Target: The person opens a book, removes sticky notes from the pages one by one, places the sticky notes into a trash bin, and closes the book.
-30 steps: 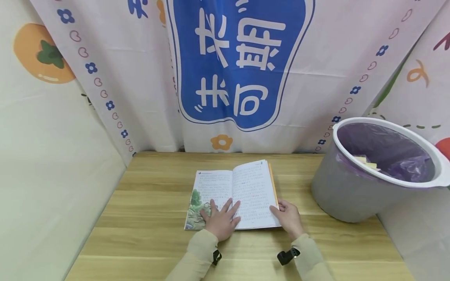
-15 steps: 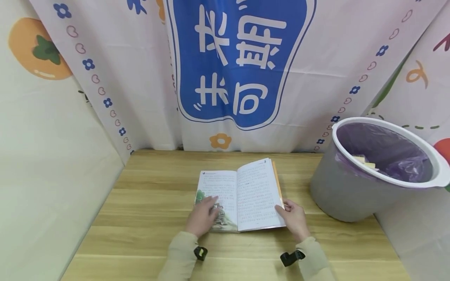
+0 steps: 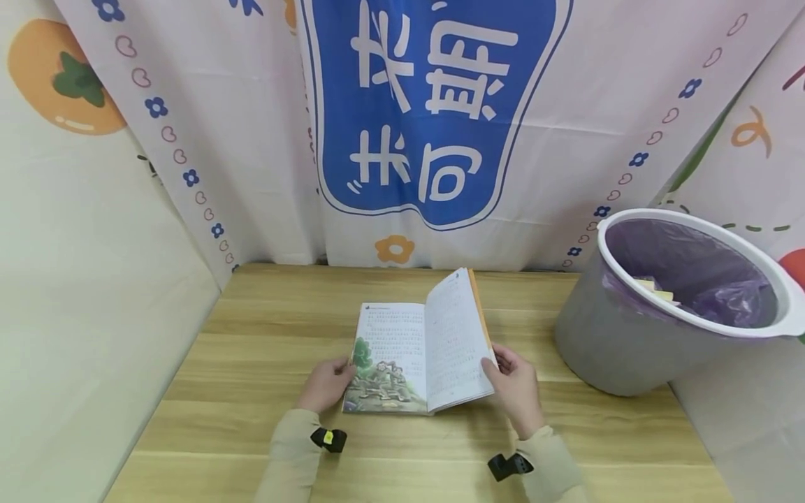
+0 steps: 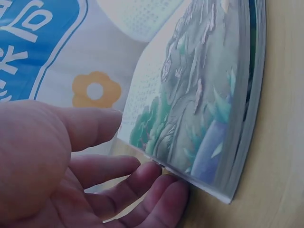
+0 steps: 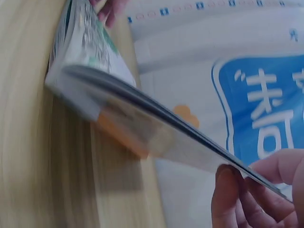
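Note:
An open book (image 3: 390, 356) lies on the wooden table, its left page printed with text and a picture of monkeys by a green bush. At its left edge is my left hand (image 3: 327, 385). In the left wrist view the thumb (image 4: 102, 124) is at the page edge and the fingertips (image 4: 159, 172) are along the side of the book. My right hand (image 3: 517, 383) pinches the right-hand part of the book by its outer edge, thumb on the page and fingers behind. In the right wrist view this part (image 5: 156, 116) slants up off the table.
A grey bin (image 3: 619, 335) with a white rim and purple liner stands at the table's right, with a few yellowish scraps inside. A printed curtain (image 3: 264, 175) hangs behind the wooden table (image 3: 251, 363). Each wrist wears a black camera.
My left hand has moved off the left page to the book's left edge, uncovering the picture. My right hand has raised the right-hand part of the book more steeply.

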Demonstrator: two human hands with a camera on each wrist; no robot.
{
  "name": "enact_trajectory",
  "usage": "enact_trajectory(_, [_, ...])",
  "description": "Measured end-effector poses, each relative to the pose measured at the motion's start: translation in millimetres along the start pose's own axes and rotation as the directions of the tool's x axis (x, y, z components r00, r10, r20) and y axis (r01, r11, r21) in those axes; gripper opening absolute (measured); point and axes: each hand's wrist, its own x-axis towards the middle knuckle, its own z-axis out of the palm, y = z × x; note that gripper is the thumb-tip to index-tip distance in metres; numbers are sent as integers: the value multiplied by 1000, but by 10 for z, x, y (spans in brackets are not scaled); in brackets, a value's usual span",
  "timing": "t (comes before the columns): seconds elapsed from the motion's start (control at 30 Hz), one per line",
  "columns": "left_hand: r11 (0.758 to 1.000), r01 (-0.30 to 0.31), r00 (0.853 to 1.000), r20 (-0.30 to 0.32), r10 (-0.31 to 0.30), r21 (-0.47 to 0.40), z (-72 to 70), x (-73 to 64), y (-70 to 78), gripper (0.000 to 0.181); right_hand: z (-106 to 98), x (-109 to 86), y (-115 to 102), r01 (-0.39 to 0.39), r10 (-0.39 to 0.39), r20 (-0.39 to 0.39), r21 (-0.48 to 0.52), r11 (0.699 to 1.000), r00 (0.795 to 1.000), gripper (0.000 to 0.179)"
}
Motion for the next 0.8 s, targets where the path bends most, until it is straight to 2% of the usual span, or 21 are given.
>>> enact_trajectory(0.1, [1000,14,999,34,-14,-13,1,2,24,26,116,-59,-52,80,-80,1,17,997,997,38])
enact_trajectory(0.17, [1000,22,999,45,-21,-21,5,6,30,35,186,-97,-75,121,-122,10,31,992,993,39])
enact_trajectory(0.23, [1000,24,998,55,-23,-20,5,8,31,44,254,-131,-86,154,-155,27,41,987,987,41])
enact_trajectory(0.33, [999,34,997,66,-32,-23,8,14,18,45,357,-178,-90,192,-195,62,48,980,979,43])
enact_trajectory(0.53, [999,44,997,72,-41,-32,-1,1,10,45,576,-247,-52,264,-254,136,-60,963,958,47])
enact_trajectory(0.6, [999,43,996,77,-40,-31,-8,1,9,44,652,-256,-25,317,-296,181,-104,943,938,50])
enact_trajectory(0.67, [998,46,996,82,-43,-34,-17,2,8,44,723,-261,10,390,-349,234,-158,907,908,54])
enact_trajectory(0.73, [998,46,996,83,-43,-35,-23,6,3,43,791,-265,49,452,-381,296,-227,863,876,60])
enact_trajectory(0.8, [996,62,994,95,-56,-68,-33,14,2,43,848,-279,88,494,-381,360,-312,812,852,66])
